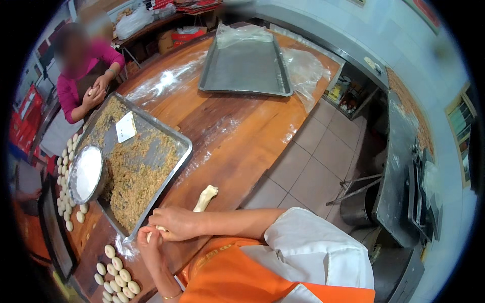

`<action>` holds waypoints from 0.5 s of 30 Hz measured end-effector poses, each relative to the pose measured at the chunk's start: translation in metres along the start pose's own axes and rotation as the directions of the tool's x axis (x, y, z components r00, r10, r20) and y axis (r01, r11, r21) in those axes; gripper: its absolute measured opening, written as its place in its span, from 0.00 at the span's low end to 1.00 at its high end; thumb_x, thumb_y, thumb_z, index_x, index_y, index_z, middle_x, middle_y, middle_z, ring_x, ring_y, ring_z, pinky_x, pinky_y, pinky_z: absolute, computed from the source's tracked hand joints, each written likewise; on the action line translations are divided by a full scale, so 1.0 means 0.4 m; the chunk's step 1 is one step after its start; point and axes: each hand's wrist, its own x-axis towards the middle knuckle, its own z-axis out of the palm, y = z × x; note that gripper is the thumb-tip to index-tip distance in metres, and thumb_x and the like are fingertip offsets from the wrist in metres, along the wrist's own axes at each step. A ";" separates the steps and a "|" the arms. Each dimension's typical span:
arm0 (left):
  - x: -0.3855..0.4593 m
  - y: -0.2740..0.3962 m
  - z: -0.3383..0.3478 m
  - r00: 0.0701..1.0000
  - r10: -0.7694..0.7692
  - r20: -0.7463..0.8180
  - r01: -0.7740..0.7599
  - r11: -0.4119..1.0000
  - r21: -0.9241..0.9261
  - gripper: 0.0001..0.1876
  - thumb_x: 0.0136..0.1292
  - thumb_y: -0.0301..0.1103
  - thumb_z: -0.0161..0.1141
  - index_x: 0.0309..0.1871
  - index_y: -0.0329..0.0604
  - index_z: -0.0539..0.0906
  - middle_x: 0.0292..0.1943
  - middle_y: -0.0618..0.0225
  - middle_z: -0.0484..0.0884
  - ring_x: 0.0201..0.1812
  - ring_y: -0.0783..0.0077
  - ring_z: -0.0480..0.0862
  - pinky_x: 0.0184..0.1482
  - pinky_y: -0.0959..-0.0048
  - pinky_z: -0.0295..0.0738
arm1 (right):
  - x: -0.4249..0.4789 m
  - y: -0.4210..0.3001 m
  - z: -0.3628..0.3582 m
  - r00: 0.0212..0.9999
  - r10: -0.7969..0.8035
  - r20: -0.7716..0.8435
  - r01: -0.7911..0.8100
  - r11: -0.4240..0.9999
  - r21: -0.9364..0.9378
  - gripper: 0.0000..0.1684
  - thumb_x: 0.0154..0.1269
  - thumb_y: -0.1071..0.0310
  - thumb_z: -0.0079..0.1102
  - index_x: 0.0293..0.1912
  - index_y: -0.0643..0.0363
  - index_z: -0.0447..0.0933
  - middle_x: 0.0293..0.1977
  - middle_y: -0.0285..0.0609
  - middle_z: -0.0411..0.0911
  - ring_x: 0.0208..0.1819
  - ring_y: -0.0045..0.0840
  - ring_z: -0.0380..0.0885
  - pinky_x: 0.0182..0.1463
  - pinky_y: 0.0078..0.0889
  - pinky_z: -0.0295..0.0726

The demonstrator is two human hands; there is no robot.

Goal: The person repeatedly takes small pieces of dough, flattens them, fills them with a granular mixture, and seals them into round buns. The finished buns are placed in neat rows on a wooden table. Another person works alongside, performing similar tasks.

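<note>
My left hand [152, 244] and my right hand [176, 223] meet over the table edge, close to the near corner of a metal tray. A small piece of pale dough [149, 236] is held between the fingers of both hands, mostly hidden by them. Behind my right wrist lies a length of dough [205, 197] on the wood, partly covered by the forearm. Crumbly yellow-brown filling [138, 185] is spread in the large metal tray [185, 146]. Below my left hand, several round flattened dough pieces [120, 280] sit in a group, some with reddish centre marks.
A bowl of white flour [87, 174] and a white scraper [125, 127] rest in the filling tray. More dough rounds [69, 226] line its far side. Another tray [246, 72] with plastic sheeting [303, 72] stands on the wooden table [231, 128]. Across it, a person [89, 75] works dough.
</note>
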 end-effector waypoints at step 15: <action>-0.011 0.023 0.050 0.997 -0.073 -0.014 0.058 0.883 -0.467 0.06 0.74 0.34 0.58 0.47 0.43 0.76 0.38 0.69 0.81 0.38 0.77 0.81 0.41 0.75 0.78 | 0.023 -0.037 -0.078 0.986 0.105 0.133 -0.077 0.977 -0.198 0.24 0.55 0.76 0.64 0.55 0.59 0.76 0.54 0.50 0.75 0.56 0.45 0.75 0.61 0.42 0.74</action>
